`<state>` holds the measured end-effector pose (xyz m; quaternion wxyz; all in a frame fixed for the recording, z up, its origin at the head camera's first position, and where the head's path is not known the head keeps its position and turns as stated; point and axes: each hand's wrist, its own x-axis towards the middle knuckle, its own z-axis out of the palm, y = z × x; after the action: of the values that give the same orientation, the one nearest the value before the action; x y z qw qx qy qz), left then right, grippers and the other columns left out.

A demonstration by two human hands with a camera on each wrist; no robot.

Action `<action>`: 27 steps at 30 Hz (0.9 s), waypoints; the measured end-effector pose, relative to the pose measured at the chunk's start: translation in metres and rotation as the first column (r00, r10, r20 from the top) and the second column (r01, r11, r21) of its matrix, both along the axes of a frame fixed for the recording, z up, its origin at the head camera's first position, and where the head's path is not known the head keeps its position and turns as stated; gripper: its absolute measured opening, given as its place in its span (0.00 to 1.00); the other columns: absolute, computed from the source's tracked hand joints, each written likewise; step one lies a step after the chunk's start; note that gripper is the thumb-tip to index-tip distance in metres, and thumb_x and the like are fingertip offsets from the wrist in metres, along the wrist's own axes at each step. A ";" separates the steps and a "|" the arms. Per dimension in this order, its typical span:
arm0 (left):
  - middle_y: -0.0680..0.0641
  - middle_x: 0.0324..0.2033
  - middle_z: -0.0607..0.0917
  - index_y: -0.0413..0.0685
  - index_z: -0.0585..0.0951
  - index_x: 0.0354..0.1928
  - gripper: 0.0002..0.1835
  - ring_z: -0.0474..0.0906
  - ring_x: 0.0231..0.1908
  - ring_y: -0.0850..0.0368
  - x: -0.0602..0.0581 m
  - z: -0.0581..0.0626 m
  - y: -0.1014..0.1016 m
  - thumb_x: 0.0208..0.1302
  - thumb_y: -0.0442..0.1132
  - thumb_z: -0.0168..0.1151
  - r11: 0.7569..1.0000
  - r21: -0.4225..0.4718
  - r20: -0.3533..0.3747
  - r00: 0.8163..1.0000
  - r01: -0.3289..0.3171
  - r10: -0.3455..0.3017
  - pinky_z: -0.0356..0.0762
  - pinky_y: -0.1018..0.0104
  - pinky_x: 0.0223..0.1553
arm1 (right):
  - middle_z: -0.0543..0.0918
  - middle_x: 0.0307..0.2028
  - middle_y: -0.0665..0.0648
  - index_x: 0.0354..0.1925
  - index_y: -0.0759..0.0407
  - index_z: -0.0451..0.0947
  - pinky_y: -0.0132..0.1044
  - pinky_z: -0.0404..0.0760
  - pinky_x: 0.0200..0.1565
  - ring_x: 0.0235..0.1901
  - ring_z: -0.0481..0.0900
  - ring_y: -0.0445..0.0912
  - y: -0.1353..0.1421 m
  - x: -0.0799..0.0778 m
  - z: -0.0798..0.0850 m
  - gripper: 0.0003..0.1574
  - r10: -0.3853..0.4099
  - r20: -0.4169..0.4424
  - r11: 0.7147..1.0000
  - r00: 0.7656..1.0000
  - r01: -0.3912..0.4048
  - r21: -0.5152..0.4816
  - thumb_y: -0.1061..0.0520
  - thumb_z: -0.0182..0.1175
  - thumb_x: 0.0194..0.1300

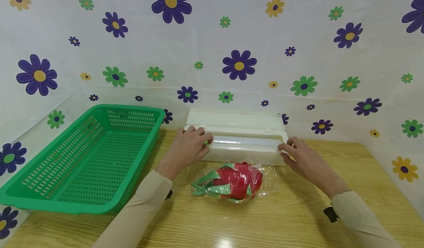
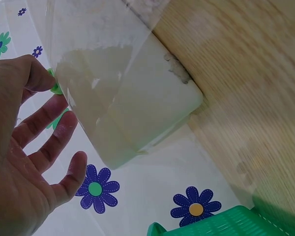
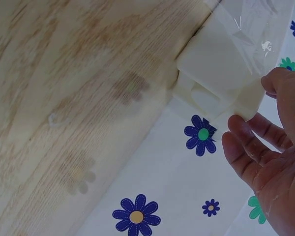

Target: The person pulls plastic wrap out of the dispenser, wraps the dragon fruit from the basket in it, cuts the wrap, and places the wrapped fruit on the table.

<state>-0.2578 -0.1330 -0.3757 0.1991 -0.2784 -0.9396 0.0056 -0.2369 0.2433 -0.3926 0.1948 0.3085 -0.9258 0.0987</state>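
Observation:
A white cling film dispenser [image 1: 243,156] stands with its lid [image 1: 236,119] raised and a roll of film [image 1: 245,142] inside. My left hand [image 1: 190,146] is at its left end, fingertips pinching a small green slide cutter [image 2: 56,82] on the rim; the other fingers are spread apart. At the right end, my right hand [image 1: 303,156] pinches the clear cling film [image 3: 265,46] by the box corner, thumb in front. The film comes down over the dispenser's front. Right before the box lies a red dragon fruit [image 1: 236,181] with green scales, covered by clear film.
A large green plastic basket [image 1: 122,200] with slotted walls stands on the left of the wooden table [image 1: 265,222]. Behind the dispenser hangs a white cloth [image 1: 212,45] printed with flowers.

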 end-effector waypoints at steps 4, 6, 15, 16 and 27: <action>0.52 0.42 0.86 0.62 0.82 0.46 0.06 0.78 0.39 0.50 0.000 0.000 -0.002 0.71 0.46 0.61 1.000 0.001 0.006 1.000 -0.004 0.004 0.79 0.51 0.44 | 0.79 0.42 0.62 0.47 0.54 0.82 0.42 0.88 0.36 0.36 0.79 0.50 -0.001 0.000 0.000 0.18 0.005 -0.005 1.000 1.000 -0.005 -0.006 0.67 0.71 0.60; 0.52 0.42 0.86 0.62 0.82 0.46 0.06 0.78 0.40 0.50 0.001 0.000 -0.003 0.71 0.46 0.61 1.000 0.002 0.009 1.000 -0.008 0.008 0.79 0.50 0.44 | 0.79 0.42 0.62 0.47 0.54 0.82 0.42 0.88 0.36 0.36 0.79 0.50 -0.002 0.000 0.000 0.18 0.009 -0.006 1.000 1.000 -0.009 -0.010 0.67 0.71 0.60; 0.52 0.42 0.86 0.62 0.82 0.46 0.06 0.78 0.40 0.50 0.002 0.000 -0.007 0.71 0.46 0.61 1.000 0.009 0.009 1.000 -0.010 0.010 0.78 0.50 0.44 | 0.79 0.43 0.62 0.47 0.53 0.82 0.42 0.89 0.37 0.36 0.79 0.51 -0.006 0.000 0.000 0.18 0.008 -0.002 1.000 1.000 -0.008 -0.013 0.67 0.71 0.60; 0.51 0.42 0.86 0.62 0.82 0.46 0.06 0.78 0.40 0.50 0.002 0.000 -0.008 0.71 0.46 0.61 1.000 0.007 0.006 1.000 -0.010 0.010 0.78 0.50 0.44 | 0.79 0.43 0.62 0.48 0.53 0.82 0.42 0.88 0.37 0.36 0.79 0.50 -0.006 0.000 0.000 0.18 0.008 0.001 1.000 1.000 -0.008 -0.012 0.67 0.71 0.61; 0.52 0.41 0.86 0.58 0.82 0.45 0.05 0.80 0.41 0.49 0.002 0.002 -0.018 0.71 0.45 0.62 1.000 -0.019 0.001 1.000 -0.004 0.004 0.80 0.51 0.43 | 0.79 0.43 0.62 0.48 0.54 0.82 0.43 0.88 0.37 0.37 0.78 0.51 -0.003 0.002 0.003 0.17 -0.006 0.030 1.000 1.000 0.007 -0.016 0.66 0.70 0.62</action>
<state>-0.2560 -0.1513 -0.3732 0.1960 -0.2785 -0.9401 0.0150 -0.2346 0.2399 -0.3893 0.1837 0.3025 -0.9288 0.1101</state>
